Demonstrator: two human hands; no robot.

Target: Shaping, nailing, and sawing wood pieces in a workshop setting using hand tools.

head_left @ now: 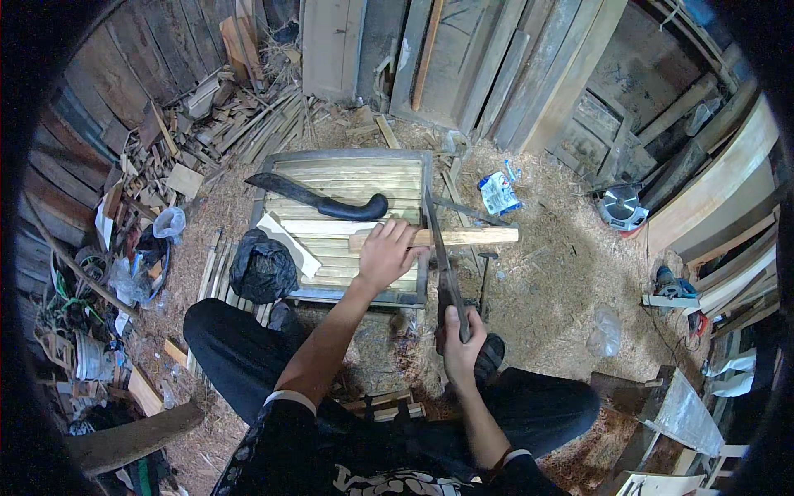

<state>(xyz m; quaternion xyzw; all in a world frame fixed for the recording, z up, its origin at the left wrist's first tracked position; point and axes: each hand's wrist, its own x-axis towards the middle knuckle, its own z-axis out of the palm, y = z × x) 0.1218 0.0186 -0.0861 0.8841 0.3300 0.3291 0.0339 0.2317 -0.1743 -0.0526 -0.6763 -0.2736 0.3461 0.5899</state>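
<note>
My left hand (385, 252) grips a pale wooden stick (488, 236) lying crosswise on a low slatted wooden panel (356, 174), its right end past the panel's edge. My right hand (459, 347) is closed on the dark handle of a long saw-like tool (440, 252), whose blade points away from me across the stick, just right of my left fingers; whether it touches is unclear. A curved dark machete (294, 188) lies farther back on the panel. A white offcut (289, 244) and a crumpled black plastic bag (260, 266) are at the panel's near left.
Scrap wood (182, 178) and clutter line the left wall. Boards (562, 74) lean at the back. A hammer (486, 277), a blue-and-white packet (499, 192), a circular saw (620, 207), another power tool (670, 285) and a plastic bag (604, 331) lie on the dusty floor at right.
</note>
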